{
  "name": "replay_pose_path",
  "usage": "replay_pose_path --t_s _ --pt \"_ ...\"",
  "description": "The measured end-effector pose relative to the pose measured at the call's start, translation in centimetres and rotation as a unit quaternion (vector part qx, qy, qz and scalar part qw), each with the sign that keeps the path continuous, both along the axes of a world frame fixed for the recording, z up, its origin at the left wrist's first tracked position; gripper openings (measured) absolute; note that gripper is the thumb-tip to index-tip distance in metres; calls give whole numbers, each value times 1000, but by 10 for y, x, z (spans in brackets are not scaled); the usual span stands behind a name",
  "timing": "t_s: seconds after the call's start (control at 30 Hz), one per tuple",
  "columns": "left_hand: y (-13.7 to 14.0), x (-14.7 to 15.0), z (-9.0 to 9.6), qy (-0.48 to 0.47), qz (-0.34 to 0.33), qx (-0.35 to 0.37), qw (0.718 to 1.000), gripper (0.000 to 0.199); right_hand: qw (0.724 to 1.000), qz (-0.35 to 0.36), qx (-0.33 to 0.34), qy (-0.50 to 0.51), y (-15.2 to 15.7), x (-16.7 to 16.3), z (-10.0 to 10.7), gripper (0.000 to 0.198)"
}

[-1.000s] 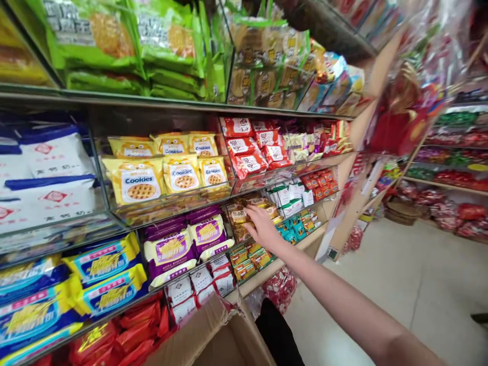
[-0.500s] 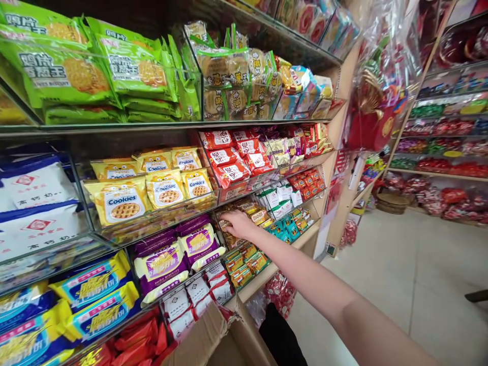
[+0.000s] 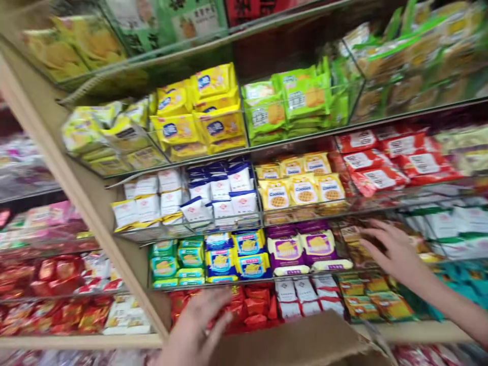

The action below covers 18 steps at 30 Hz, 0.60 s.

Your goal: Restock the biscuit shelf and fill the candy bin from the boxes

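My right hand [image 3: 392,251] reaches to the brown snack packets [image 3: 354,241] in a shelf compartment, its fingers spread and nothing visible in them. Beside that compartment lie purple and cream soda biscuit packs [image 3: 285,249], with orange and green packets [image 3: 375,300] below. My left hand [image 3: 198,328], smeared by motion, is at the lower left in front of the red packets [image 3: 255,305]; its fingers look apart and empty. An open cardboard box [image 3: 297,338] sits at the bottom, between my hands.
Clear dividers split the shelves into compartments. Above are Cookies packs [image 3: 276,195], red packets [image 3: 377,178], green biscuit bags [image 3: 301,99] and yellow packs [image 3: 219,124]. A slanting wooden upright [image 3: 102,244] marks the left end, with more shelves of wrapped sweets [image 3: 57,274] beyond.
The view has swung left, bringing the left upright into sight. My left hand has come into view. My right hand is still at the brown packets, its fingers now spread.
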<state>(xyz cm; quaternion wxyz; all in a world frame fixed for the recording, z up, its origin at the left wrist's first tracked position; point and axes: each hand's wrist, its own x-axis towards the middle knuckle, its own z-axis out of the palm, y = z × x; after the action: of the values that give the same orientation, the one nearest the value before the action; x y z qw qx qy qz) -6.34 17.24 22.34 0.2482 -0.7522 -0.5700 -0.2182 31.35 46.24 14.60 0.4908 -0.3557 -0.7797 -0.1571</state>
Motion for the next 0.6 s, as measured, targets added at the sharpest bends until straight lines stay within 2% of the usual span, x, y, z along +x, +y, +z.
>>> replay_pose_path --t_s 0.07,0.17,0.27,0.37,0.47,0.6 --pt "9 -19 34 10 32 69 997 27 1000 13 10 -19 -15 2 2 25" --pt "33 -44 88 25 87 161 983 30 998 45 29 -34 -44 -9 20 21" --pt "61 -58 125 67 104 147 981 33 995 85 40 -45 -70 -28 42 20" --pt "81 -60 139 95 106 114 983 28 991 118 28 -54 -90 -45 58 16" --pt "87 -57 140 94 122 110 982 26 984 163 15 -72 -103 -61 71 14" --pt "84 -58 139 103 133 99 981 24 971 219 31 -93 -114 -86 95 14"
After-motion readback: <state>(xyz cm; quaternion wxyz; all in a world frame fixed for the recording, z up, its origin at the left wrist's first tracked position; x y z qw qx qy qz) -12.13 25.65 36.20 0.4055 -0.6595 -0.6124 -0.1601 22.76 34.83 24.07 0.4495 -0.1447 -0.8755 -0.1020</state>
